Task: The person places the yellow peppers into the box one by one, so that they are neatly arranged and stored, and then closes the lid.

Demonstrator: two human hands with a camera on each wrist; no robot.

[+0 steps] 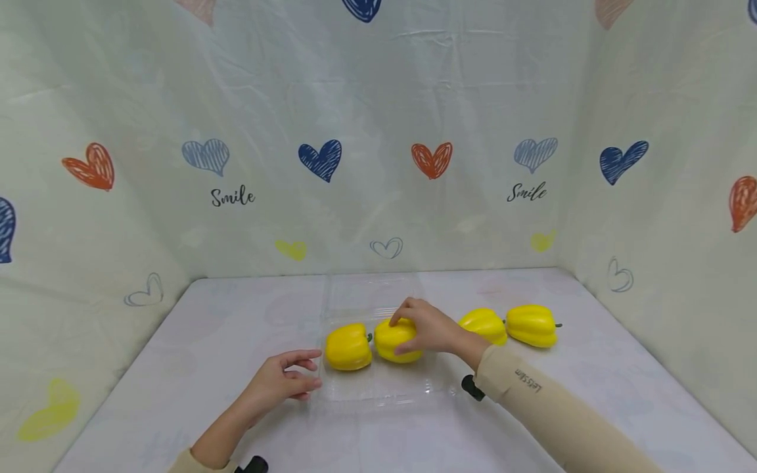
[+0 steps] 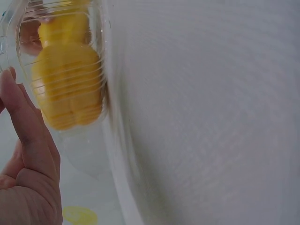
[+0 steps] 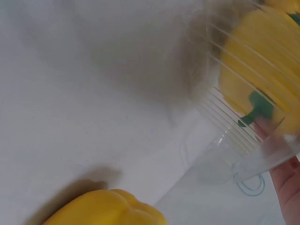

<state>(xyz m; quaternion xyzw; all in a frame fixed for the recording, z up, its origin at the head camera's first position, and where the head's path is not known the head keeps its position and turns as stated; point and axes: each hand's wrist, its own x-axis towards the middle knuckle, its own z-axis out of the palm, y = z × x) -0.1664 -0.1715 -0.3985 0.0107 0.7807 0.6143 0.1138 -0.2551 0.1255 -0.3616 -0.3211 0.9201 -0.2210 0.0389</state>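
A clear plastic clamshell container (image 1: 378, 393) lies open on the table, its lid folded toward the back. Two yellow bell peppers are inside: one on the left (image 1: 347, 348), the other on the right (image 1: 390, 343). From above, my right hand (image 1: 434, 328) grips the right-hand pepper between thumb and fingers; through the ribbed wall the right wrist view shows a pepper's green stem (image 3: 262, 105). My left hand (image 1: 278, 382), fingers loosely extended, is at the container's left edge and holds nothing. Whether its fingertips touch the rim, I cannot tell.
Two more yellow bell peppers, a nearer one (image 1: 485, 324) partly behind my right wrist and a farther one (image 1: 532, 326), lie on the white table (image 1: 195, 368) right of the container. A curtain (image 1: 378, 98) printed with hearts encloses the back and sides.
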